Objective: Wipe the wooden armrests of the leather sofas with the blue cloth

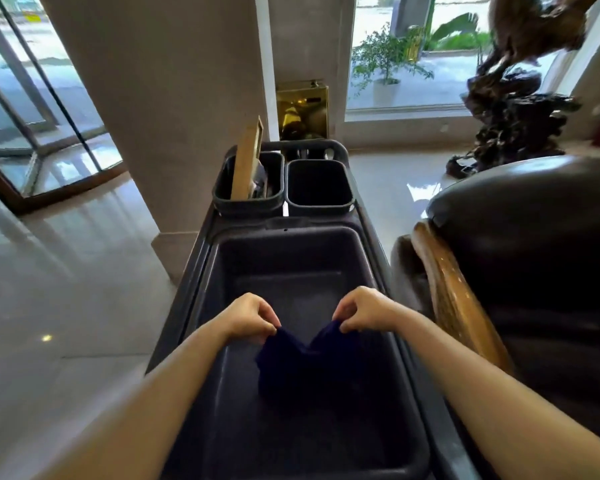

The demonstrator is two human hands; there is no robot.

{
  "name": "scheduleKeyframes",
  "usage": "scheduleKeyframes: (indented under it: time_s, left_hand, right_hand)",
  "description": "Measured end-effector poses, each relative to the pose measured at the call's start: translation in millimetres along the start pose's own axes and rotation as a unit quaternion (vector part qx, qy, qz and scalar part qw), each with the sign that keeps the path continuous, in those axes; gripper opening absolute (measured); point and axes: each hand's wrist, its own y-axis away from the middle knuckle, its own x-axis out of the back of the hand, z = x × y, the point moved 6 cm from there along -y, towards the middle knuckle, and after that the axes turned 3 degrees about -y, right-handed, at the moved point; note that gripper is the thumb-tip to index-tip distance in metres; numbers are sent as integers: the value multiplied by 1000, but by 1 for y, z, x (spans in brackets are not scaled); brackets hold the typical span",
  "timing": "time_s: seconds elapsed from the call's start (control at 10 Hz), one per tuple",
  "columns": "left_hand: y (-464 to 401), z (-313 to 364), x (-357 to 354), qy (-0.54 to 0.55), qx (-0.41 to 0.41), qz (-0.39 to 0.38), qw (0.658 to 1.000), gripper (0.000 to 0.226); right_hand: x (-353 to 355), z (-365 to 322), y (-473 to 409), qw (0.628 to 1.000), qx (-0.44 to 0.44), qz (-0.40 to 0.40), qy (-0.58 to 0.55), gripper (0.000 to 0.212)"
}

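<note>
The dark blue cloth (305, 368) hangs over the big grey tub (219, 271) of a cleaning cart, sagging in the middle. My left hand (248, 318) pinches its left top corner and my right hand (362, 311) pinches its right top corner. To the right stands a dark brown leather sofa (534, 237). Its carved wooden armrest (454, 299) runs close along the cart's right side, apart from both hands.
Two small grey bins (319, 183) sit at the cart's far end; the left one holds a flat wooden piece (246, 161). A beige pillar (160, 98) rises behind the cart, beside a brass box (302, 109). A dark root carving (513, 109) stands far right. Glossy floor (66, 271) spreads left.
</note>
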Motion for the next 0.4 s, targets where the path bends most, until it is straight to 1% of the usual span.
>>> scheduleKeyframes:
  time_s: [0.1, 0.2, 0.3, 0.4]
  left_hand:
    - [-16, -24, -25, -16, 25, -22, 999, 11]
    - [-30, -42, -44, 20, 47, -32, 998, 15]
    - [-40, -53, -55, 53, 57, -49, 996, 14]
    - [-44, -52, -52, 73, 67, -70, 993, 7]
  right_hand:
    - [-29, 26, -13, 999, -31, -8, 14, 20]
    - [-51, 44, -26, 999, -45, -22, 12, 22]
    - [-65, 51, -36, 998, -45, -43, 17, 21]
    - [-67, 49, -41, 996, -69, -60, 3, 19]
